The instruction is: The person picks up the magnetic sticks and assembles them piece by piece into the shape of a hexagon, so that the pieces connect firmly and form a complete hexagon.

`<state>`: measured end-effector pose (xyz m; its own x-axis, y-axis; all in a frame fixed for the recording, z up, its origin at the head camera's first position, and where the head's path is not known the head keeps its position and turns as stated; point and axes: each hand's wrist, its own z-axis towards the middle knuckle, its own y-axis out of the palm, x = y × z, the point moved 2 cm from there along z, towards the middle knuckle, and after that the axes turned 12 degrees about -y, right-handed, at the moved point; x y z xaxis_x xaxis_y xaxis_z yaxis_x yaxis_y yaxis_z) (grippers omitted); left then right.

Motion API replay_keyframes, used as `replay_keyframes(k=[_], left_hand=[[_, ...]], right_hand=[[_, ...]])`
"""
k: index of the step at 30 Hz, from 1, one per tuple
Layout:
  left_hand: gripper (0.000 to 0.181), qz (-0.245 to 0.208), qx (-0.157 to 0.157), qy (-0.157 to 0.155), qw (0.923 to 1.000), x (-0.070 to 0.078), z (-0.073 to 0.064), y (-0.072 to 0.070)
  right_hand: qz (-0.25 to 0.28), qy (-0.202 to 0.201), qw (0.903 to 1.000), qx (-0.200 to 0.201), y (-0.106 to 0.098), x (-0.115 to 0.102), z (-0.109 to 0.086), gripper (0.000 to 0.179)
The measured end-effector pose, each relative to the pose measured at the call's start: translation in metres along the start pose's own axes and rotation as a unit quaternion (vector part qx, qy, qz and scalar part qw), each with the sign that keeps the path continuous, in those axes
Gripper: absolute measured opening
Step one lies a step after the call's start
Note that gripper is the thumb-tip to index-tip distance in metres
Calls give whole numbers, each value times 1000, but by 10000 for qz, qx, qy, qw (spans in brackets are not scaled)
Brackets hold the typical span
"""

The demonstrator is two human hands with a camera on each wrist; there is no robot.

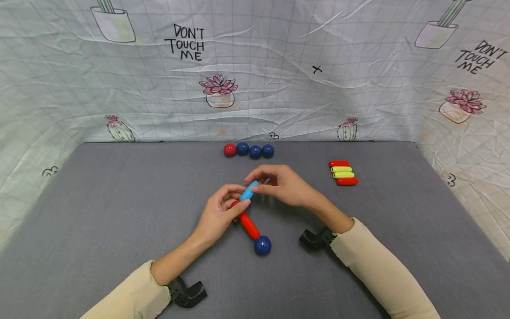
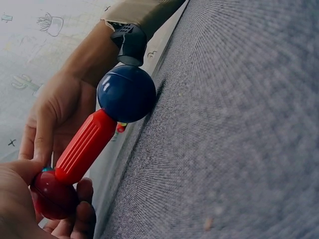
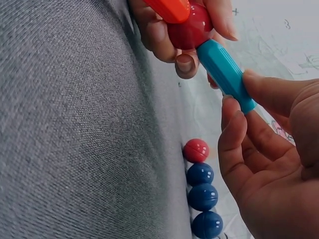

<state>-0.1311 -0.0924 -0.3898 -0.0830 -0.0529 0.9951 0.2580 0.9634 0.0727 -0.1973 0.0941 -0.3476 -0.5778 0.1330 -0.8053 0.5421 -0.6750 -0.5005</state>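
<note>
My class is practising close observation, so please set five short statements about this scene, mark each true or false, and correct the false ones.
1. The right hand pinches a light-blue rod. True.
2. All four balls in the row at the back are blue. False: one end ball is red, and the other three balls are blue.
3. The left hand holds a dark-red ball. True.
4. The four loose rods lie on the person's left side. False: the two red rods and two yellow rods lie to the right.
5. A bright-red rod joins the dark-red ball to a navy ball. True.
</note>
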Motion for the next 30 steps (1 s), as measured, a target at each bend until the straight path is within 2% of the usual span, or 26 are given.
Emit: replay_keyframes(k=[9,13,17,21,25,30], left_hand=[[32,-298,42,19,9995,1,0,-2],[33,-278,52,23,9996,2,0,-2],[34,-103,80,36,9999,2,0,-3],[33,51,150,19,9999,1,0,-4],[33,173,205,-18,9996,0,0,-4],[32,310,283,12,9991,-2,0,-3]], right_hand=[[53,-127,9999,-29,4,-6,2,21],[-74,-80,9997,212,0,-5,3,21],[-312,73,9973,657,-9,3,4,20],[-745,293,9892,1225,-21,15,7,20],[-1218,644,9753,1728,-32,31,11,22],[-1487,1162,9618,1985,-39,48,15,25]])
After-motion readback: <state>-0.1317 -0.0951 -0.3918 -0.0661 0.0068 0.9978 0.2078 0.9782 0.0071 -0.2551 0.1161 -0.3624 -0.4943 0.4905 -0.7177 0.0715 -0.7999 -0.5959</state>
